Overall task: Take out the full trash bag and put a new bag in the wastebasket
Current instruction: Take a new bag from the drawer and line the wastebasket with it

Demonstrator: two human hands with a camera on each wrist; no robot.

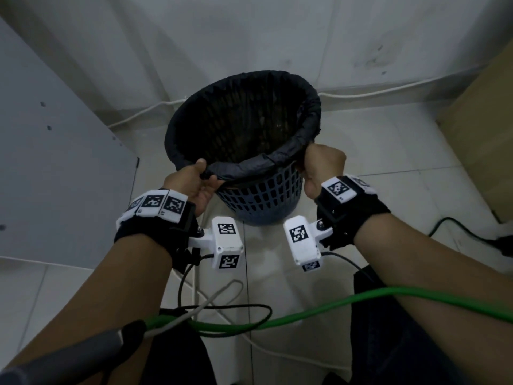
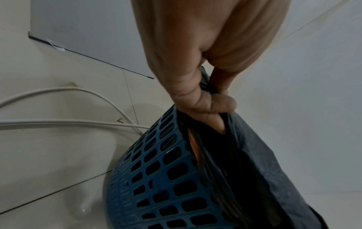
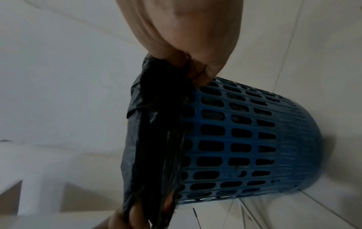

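A blue plastic lattice wastebasket (image 1: 261, 201) (image 2: 156, 178) (image 3: 245, 136) stands on the tiled floor, lined with a black trash bag (image 1: 241, 126) (image 2: 245, 162) (image 3: 149, 139) whose edge is folded over the rim. My left hand (image 1: 201, 176) (image 2: 205, 106) grips the rolled bag edge at the near left of the rim. My right hand (image 1: 319, 162) (image 3: 195, 72) grips the bag edge at the near right. Between the hands the edge is lifted off the rim. Dark contents lie deep inside the bag, unclear.
A grey cabinet panel (image 1: 55, 148) stands to the left. A cardboard box (image 1: 483, 129) sits at the right. White cable (image 1: 138, 115) runs along the wall base. A green cable (image 1: 319, 309) and black cords cross the floor near my legs.
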